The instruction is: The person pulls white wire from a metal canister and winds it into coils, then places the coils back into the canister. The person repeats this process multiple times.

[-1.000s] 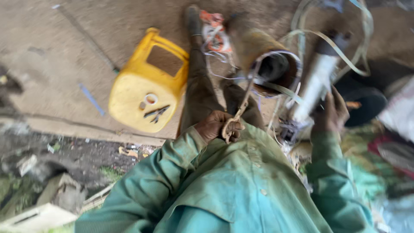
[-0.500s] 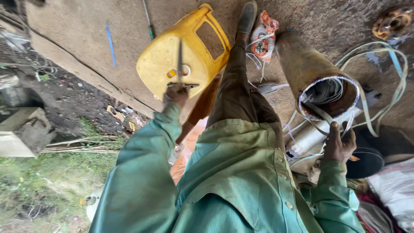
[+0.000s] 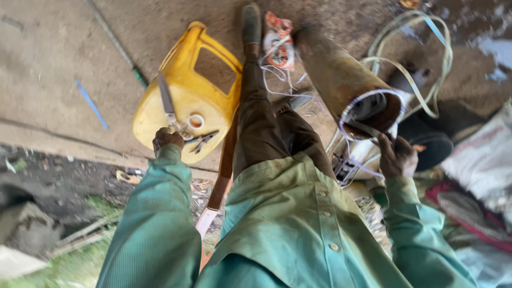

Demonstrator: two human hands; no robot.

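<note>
The left hand [image 3: 166, 140] is gripping a knife [image 3: 166, 98] above the yellow jerrycan [image 3: 186, 101], while the right hand [image 3: 396, 157] is pinching pale wire [image 3: 368, 170] beside the rusty cylinder [image 3: 341, 74].

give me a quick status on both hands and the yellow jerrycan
Left hand gripping a flat metal blade over the yellow jerrycan. Right hand on pale strapping at the rusty cylinder's mouth. Pliers lying on the jerrycan.

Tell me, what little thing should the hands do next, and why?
Probably the left hand should lift the long flat blade off the yellow jerrycan and bring it across. It already grips the blade's lower end, while the right hand sits at the rusty cylinder, where pale straps loop.
</note>
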